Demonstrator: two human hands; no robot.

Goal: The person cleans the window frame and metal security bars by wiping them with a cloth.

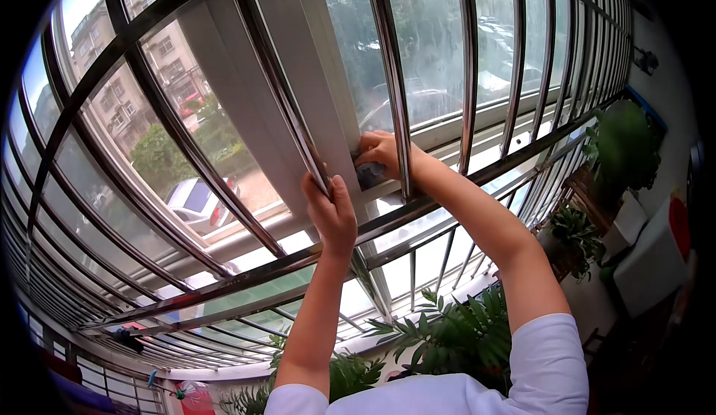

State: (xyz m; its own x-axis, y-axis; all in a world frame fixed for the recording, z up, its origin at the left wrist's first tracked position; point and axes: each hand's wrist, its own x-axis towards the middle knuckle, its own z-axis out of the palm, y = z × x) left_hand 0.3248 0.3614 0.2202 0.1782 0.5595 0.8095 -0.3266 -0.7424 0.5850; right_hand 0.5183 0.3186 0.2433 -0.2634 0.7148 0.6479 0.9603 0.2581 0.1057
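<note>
My left hand (333, 212) is wrapped round the lower part of an upright shiny metal bar (277, 79) of the window grille. Between two bars, my right hand (382, 151) reaches through to the window side, its fingers closed on a crumpled grey cloth (369, 174). The cloth is against the lower corner of the pale window frame (317, 64), beside the glass pane (426, 42). Part of the cloth is hidden under the fingers. A bar stands in front of my right wrist.
A thick horizontal rail (395, 219) crosses below both hands. Leafy plants (462, 333) stand under my right arm, and another potted plant (570, 236) is at the right. Beyond the glass are a parked white car (198, 202) and buildings (160, 64).
</note>
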